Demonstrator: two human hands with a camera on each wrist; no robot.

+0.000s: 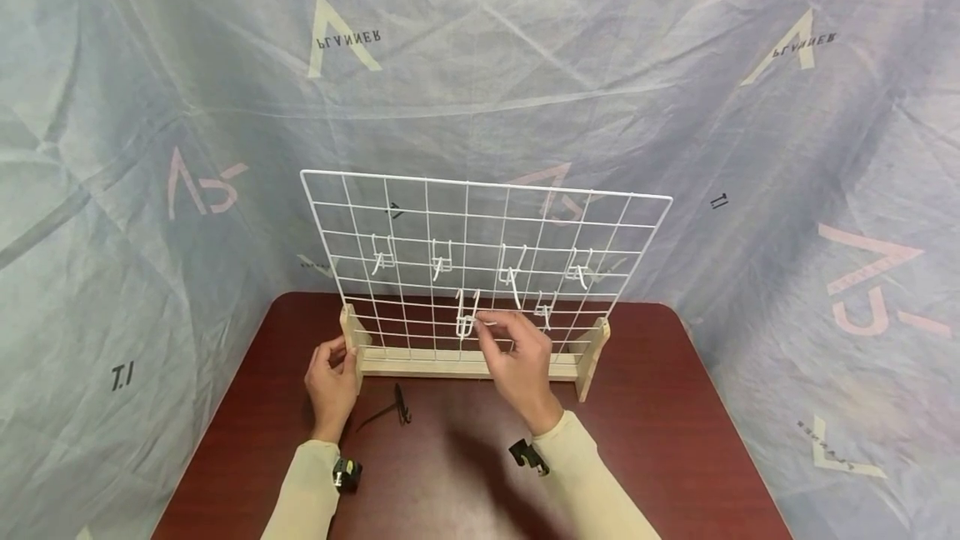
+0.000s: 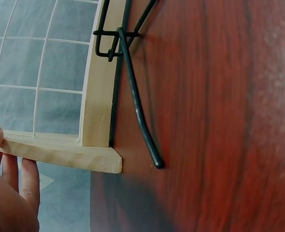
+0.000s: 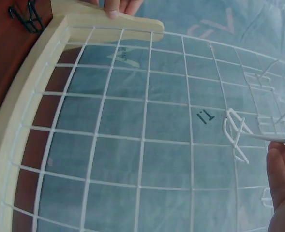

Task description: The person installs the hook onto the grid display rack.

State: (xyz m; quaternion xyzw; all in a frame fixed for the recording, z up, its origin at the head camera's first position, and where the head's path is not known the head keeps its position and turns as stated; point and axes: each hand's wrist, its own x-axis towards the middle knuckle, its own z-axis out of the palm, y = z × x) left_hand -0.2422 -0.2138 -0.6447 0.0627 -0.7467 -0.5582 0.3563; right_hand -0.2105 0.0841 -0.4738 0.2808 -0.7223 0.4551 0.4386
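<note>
A white wire grid panel (image 1: 446, 227) stands upright in a wooden base (image 1: 420, 367). My right hand (image 1: 521, 361) pinches the prong of a white wire hook (image 1: 465, 325) in front of the grid's lower middle. In the right wrist view that hook (image 3: 236, 133) lies against the wires; whether it is seated on one I cannot tell. My left hand (image 1: 330, 382) grips the left wooden side piece (image 2: 60, 153) of the stand, thumb on one face and fingers on the other. Several other white hooks, such as one at upper left (image 1: 382, 258), hang on the grid.
A black wire hook (image 1: 399, 408) lies on the dark red table (image 1: 247, 457), just in front of the base near my left hand. The right wooden side piece (image 1: 594, 361) holds the grid's other end. Grey printed cloth (image 1: 480, 107) surrounds the table's back and sides.
</note>
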